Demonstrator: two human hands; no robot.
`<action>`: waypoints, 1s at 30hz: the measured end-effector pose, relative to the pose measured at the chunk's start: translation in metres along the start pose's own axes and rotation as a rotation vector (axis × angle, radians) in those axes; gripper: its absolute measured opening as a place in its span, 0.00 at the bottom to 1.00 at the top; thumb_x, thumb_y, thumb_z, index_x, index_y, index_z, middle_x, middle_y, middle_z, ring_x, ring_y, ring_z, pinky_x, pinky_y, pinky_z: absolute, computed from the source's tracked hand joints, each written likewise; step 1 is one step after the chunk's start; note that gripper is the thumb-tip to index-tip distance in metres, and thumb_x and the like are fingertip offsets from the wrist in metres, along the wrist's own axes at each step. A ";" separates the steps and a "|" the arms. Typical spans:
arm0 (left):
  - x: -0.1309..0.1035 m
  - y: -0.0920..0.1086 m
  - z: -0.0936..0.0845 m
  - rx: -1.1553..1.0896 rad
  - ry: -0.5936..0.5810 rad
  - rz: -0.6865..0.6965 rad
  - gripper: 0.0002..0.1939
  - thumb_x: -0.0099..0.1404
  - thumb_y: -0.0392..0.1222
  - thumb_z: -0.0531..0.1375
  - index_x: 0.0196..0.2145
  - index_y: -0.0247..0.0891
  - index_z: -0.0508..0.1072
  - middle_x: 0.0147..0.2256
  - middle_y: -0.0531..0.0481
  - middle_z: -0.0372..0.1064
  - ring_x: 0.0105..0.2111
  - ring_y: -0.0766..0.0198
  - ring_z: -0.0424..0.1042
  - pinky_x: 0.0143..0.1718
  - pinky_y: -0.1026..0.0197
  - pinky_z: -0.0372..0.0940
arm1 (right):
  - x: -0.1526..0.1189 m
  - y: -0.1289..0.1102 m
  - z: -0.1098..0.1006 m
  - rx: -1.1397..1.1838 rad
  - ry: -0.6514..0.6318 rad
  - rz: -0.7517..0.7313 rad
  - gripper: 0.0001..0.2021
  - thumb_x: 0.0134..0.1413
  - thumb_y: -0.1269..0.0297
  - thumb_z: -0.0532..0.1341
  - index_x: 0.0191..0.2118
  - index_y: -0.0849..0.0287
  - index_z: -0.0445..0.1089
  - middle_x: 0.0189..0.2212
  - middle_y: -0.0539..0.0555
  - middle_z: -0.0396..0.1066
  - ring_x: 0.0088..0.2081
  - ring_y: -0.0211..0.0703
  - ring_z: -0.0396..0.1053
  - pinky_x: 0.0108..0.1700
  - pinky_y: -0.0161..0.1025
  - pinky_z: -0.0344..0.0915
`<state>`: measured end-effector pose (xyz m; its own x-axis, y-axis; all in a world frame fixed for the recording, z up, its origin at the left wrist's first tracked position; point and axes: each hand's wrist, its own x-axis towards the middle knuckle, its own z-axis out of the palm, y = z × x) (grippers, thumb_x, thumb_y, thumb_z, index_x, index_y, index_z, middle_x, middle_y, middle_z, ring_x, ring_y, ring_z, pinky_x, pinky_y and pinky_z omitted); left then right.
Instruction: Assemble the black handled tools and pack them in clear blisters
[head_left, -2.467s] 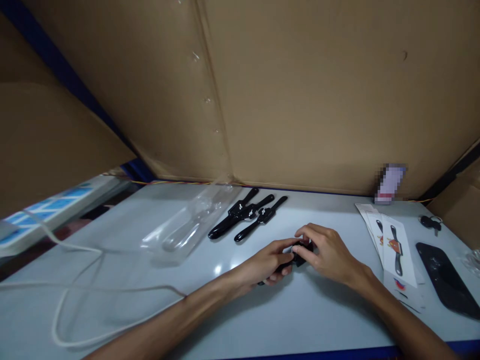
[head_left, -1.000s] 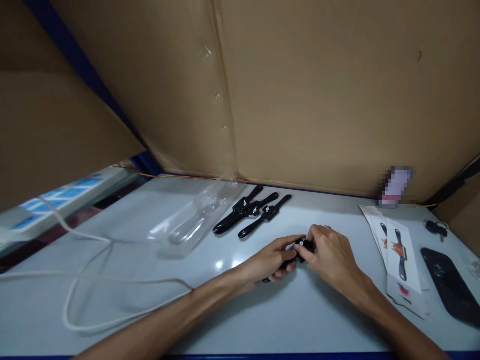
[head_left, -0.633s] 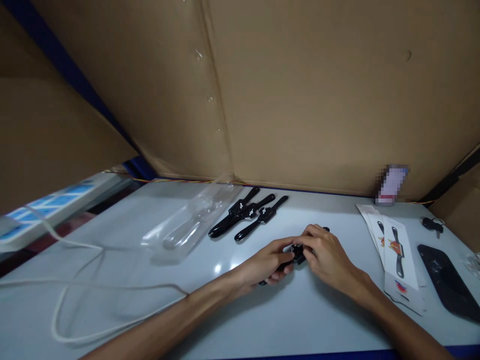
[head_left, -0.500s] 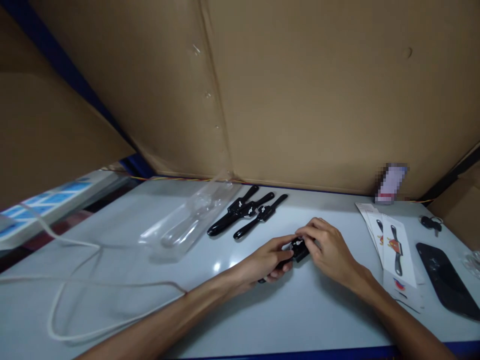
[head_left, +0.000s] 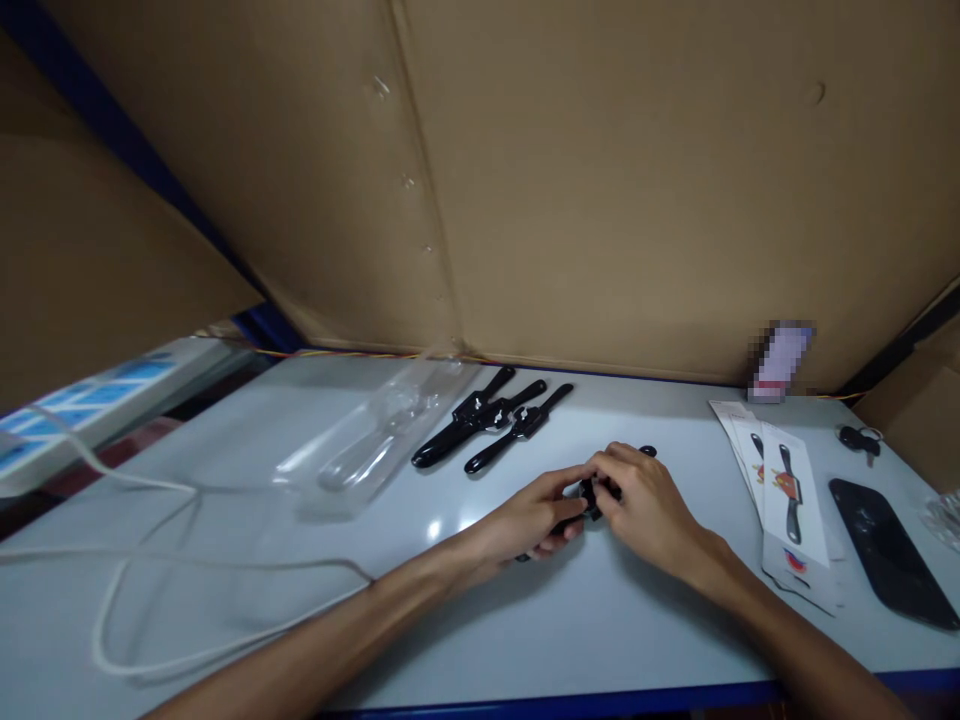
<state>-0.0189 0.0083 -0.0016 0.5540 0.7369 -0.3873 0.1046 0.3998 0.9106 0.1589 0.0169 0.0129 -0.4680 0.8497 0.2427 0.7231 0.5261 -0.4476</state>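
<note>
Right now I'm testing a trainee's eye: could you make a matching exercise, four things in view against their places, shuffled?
Things
1. long black two-handled tool nearest the camera
2. clear moulded plastic packaging
3. white printed cards
4. thin white cable

Places
A. overlapping, to the right of both hands
B. held by left hand and right hand
C. looped on the pale smooth table's left side
D. just left of three loose glossy black tools

Pairs: 1-B, 2-D, 3-A, 4-C

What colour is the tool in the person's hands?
The tool is black where it shows, in the head view.
</note>
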 end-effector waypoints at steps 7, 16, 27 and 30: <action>-0.001 0.002 -0.001 -0.019 -0.009 -0.016 0.28 0.68 0.42 0.55 0.64 0.40 0.58 0.24 0.60 0.56 0.18 0.73 0.46 0.19 0.68 0.41 | 0.003 0.010 -0.004 0.109 0.087 -0.031 0.12 0.58 0.79 0.56 0.34 0.58 0.74 0.33 0.52 0.72 0.39 0.43 0.68 0.42 0.40 0.62; 0.000 0.001 -0.001 -0.036 -0.014 0.005 0.22 0.67 0.41 0.56 0.58 0.39 0.63 0.24 0.59 0.57 0.18 0.74 0.46 0.19 0.68 0.40 | -0.001 0.002 0.004 0.021 0.086 -0.072 0.08 0.57 0.78 0.60 0.37 0.59 0.73 0.34 0.54 0.72 0.40 0.45 0.67 0.42 0.41 0.63; 0.001 -0.001 -0.003 -0.097 0.000 -0.008 0.26 0.66 0.38 0.55 0.62 0.40 0.61 0.25 0.59 0.57 0.18 0.74 0.47 0.20 0.67 0.40 | 0.000 0.006 -0.003 0.042 0.101 -0.081 0.06 0.57 0.76 0.61 0.39 0.59 0.72 0.36 0.54 0.71 0.41 0.47 0.67 0.44 0.44 0.64; 0.001 -0.002 -0.004 -0.098 -0.008 0.004 0.27 0.66 0.39 0.56 0.62 0.40 0.61 0.24 0.58 0.57 0.18 0.74 0.47 0.20 0.67 0.40 | 0.000 0.008 -0.003 0.029 0.058 -0.079 0.07 0.57 0.78 0.61 0.35 0.58 0.71 0.33 0.53 0.71 0.38 0.45 0.66 0.41 0.42 0.63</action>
<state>-0.0221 0.0107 -0.0050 0.5610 0.7344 -0.3821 0.0212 0.4487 0.8935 0.1657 0.0212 0.0118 -0.4920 0.8069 0.3269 0.6698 0.5907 -0.4500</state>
